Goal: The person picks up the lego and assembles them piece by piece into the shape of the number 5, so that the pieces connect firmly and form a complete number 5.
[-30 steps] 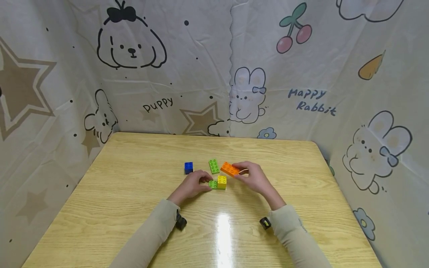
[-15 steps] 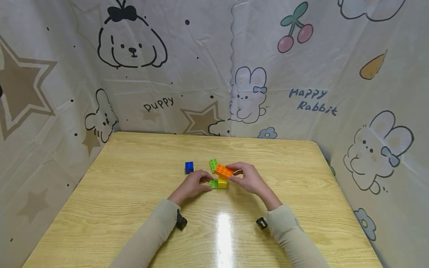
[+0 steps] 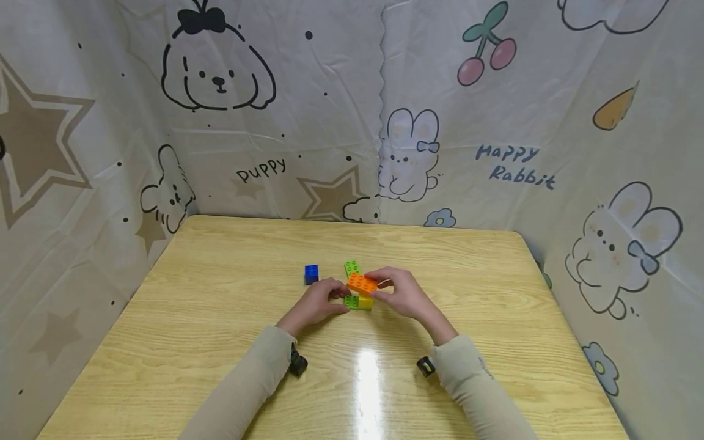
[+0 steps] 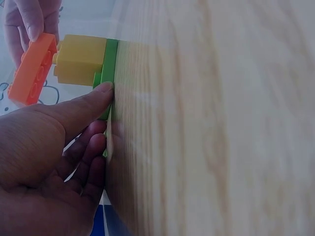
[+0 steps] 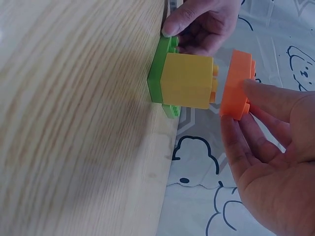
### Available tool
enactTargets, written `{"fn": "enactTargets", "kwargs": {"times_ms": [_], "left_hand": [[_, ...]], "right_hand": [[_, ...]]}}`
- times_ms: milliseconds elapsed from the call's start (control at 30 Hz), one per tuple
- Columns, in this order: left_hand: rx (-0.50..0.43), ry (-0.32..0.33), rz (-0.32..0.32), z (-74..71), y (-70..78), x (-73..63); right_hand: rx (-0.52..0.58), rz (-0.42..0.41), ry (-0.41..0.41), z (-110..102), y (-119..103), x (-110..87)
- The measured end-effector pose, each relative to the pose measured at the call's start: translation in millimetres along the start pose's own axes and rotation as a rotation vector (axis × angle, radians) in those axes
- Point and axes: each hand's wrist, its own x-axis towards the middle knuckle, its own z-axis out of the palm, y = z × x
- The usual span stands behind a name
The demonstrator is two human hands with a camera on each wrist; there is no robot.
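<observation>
My right hand (image 3: pixel 400 293) pinches an orange building brick (image 3: pixel 361 284) between thumb and fingers. In the right wrist view a small gap shows between the orange brick (image 5: pixel 236 86) and the studs of a yellow brick (image 5: pixel 187 80). The yellow one is seated on one end of a flat green brick (image 3: pixel 351 302) lying on the table. With thumb and fingers, my left hand (image 3: pixel 318 300) holds the green brick's left end; in the left wrist view the thumb rests at its edge.
A second green brick (image 3: pixel 352 267) lies just behind, partly covered by the orange one. A blue brick (image 3: pixel 311 274) stands to the left, beyond my left hand. The wooden table (image 3: pixel 247 244) meets a patterned cloth (image 3: pixel 330 122) at the back.
My right hand has carried the orange brick leftward from the right side until it hangs over the yellow brick. The left hand has kept its hold on the green brick.
</observation>
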Motion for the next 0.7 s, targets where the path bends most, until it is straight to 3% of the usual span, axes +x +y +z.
{"fn": "enactTargets", "kwargs": {"times_ms": [300,700], "left_hand": [[0.007,0.005,-0.003,0.8,-2.0,0.7],[0.030,0.007,-0.013,-0.7,1.2,0.7]], "right_hand": [[-0.023,0.027,-0.020,3.2,0.5,0.9],[-0.036,0.004,-0.041,2.3,-0.5,1.7]]}}
